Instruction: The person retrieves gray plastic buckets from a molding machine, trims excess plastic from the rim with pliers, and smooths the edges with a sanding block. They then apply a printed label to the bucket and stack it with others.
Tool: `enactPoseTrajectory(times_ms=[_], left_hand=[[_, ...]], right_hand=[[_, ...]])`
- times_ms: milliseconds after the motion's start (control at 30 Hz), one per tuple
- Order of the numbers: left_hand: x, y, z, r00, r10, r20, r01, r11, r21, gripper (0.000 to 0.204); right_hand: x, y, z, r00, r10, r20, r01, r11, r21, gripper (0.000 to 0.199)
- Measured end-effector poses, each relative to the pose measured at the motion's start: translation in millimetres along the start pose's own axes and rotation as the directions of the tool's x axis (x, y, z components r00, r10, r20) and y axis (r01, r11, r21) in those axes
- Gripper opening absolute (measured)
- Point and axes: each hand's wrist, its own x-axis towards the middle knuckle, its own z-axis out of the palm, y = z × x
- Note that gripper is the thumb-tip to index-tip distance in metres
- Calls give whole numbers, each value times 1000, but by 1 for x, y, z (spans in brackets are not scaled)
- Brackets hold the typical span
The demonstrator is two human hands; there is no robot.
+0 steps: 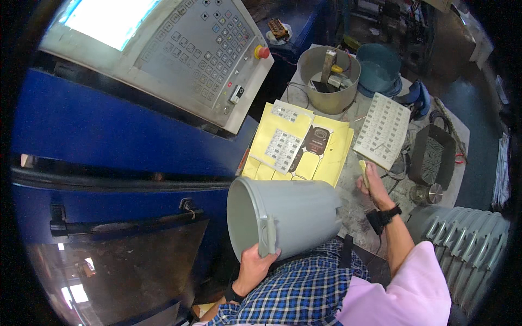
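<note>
A grey plastic bucket [296, 214] lies on its side in front of my body, its open mouth facing left. My left hand [256, 273] is closed round the handle at its rim. Over the worktable, my right hand [376, 187] is closed on a small pale yellow piece [364, 173], whose kind I cannot make out. Just beyond that hand lies a white sheet of printed labels [383, 130]. Yellow label sheets [337, 144] are spread behind the bucket, with a smaller label sheet [285, 144] on top.
A machine control panel [201, 60] with a red button [262, 52] stands left, above blue machine doors [109, 125]. A tub of tools [326, 103], teal container [379, 68], dark bin of metal pieces [432, 155] and lidded jar [427, 194] stand on the table. Nested grey buckets [462, 233] lie right.
</note>
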Motion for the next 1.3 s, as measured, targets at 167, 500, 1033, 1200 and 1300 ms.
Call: enactPoseTrajectory(times_ms=[167,500,1033,1200,1300], left_hand=[[10,19,-3,993,30,117,-29,999,-13,13],[7,22,3,946,301,122,-287,950,-124,14],[-4,23,0,969,197,149,-189,980,-69,19],[-8,19,-2,977,178,117,-168,982,-87,19],[-5,17,1,968,240,68,-230,965,-127,17]], right_hand=[[-104,-88,49,903,-268,337,284,959,2,33],[-171,-98,112,507,-751,424,862,433,-264,33],[-111,-108,115,389,-898,206,789,209,-577,22],[-128,-113,99,598,-788,147,722,450,-525,33],[-151,-100,100,623,-734,271,774,526,-354,38]])
